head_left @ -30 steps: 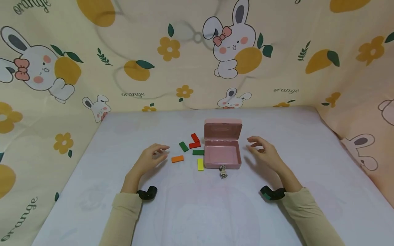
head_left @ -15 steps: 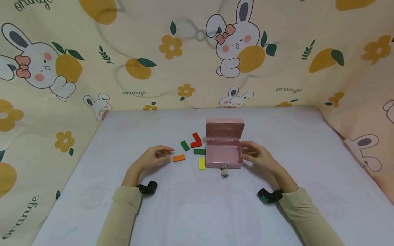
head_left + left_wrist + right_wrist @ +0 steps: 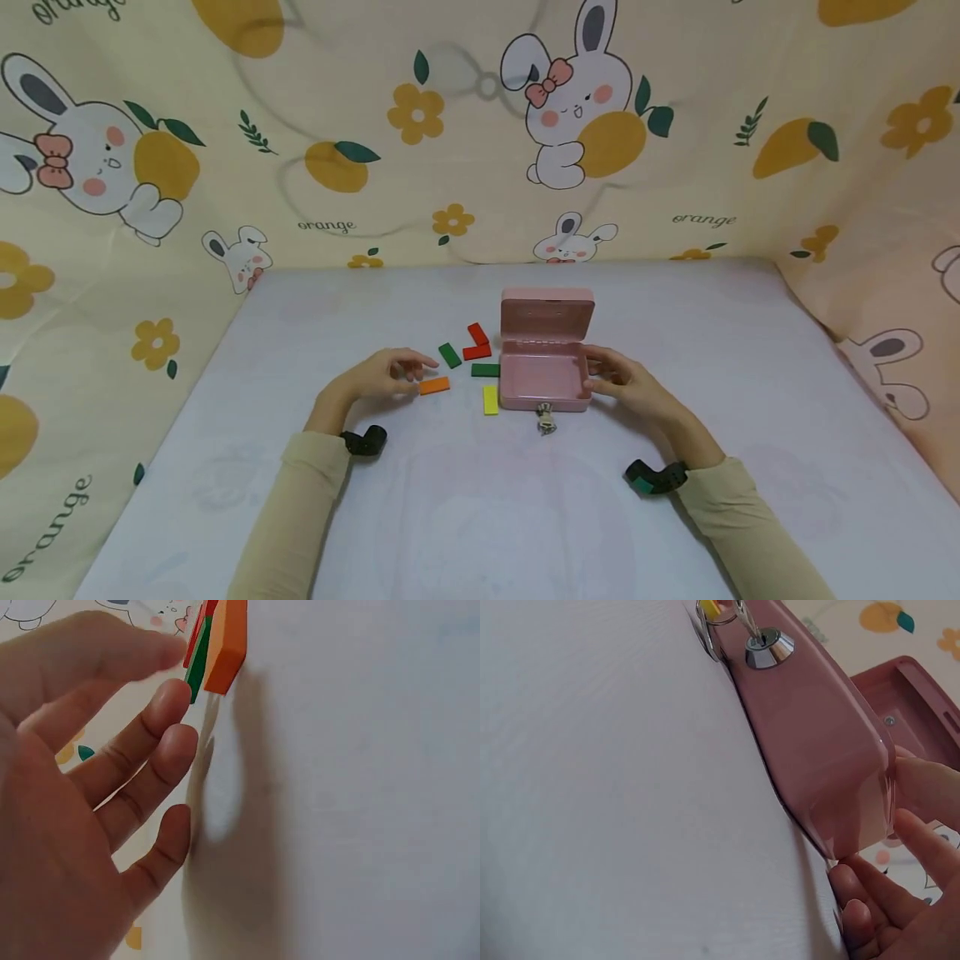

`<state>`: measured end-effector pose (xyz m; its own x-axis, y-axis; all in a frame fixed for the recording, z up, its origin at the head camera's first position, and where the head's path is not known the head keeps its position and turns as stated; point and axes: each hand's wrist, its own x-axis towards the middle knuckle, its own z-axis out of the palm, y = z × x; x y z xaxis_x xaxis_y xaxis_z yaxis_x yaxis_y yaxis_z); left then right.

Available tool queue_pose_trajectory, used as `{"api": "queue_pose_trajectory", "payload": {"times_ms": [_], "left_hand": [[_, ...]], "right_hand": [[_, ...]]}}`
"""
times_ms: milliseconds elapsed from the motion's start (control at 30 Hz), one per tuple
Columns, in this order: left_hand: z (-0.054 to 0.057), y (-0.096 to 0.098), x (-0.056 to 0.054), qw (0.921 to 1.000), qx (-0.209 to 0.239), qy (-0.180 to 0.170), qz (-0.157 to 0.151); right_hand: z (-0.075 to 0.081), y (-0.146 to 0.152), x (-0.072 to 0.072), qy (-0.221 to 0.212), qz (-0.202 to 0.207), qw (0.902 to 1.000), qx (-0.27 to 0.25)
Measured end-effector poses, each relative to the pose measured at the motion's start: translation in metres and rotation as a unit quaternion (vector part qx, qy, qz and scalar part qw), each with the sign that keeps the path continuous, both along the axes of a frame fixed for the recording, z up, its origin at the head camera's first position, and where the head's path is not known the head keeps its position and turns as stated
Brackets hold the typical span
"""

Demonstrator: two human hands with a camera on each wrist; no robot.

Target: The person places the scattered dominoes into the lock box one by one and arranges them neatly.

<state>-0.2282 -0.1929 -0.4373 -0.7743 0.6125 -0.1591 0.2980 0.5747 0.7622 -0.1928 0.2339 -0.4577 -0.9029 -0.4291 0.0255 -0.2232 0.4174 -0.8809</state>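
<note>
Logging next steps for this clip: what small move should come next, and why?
Probably the left hand should pinch the orange block: it holds nothing and is right by that block, while the box stands open with the right hand at its side.

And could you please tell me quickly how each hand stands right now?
Left hand: open, holding nothing, beside the orange block.
Right hand: open, touching the right side of the pink lockbox.
</note>
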Motion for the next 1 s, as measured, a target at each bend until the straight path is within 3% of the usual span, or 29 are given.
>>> {"api": "queue_pose_trajectory", "payload": {"times_ms": [300, 633, 1000], "left_hand": [[0.001, 0.008, -0.010, 0.9986, -0.026, -0.027, -0.038], [0.000, 0.011, -0.012, 0.9944, -0.060, -0.001, -0.087], [0.004, 0.016, -0.012, 0.9922, -0.089, -0.001, -0.087]], "right_hand": [[0.000, 0.000, -0.001, 0.000, 0.008, 0.9999, -0.007], [-0.004, 0.001, -0.001, -0.004, 0.008, 0.9999, -0.013], [-0.001, 0.001, 0.000, 0.018, 0.010, 0.9997, -0.011]]}}
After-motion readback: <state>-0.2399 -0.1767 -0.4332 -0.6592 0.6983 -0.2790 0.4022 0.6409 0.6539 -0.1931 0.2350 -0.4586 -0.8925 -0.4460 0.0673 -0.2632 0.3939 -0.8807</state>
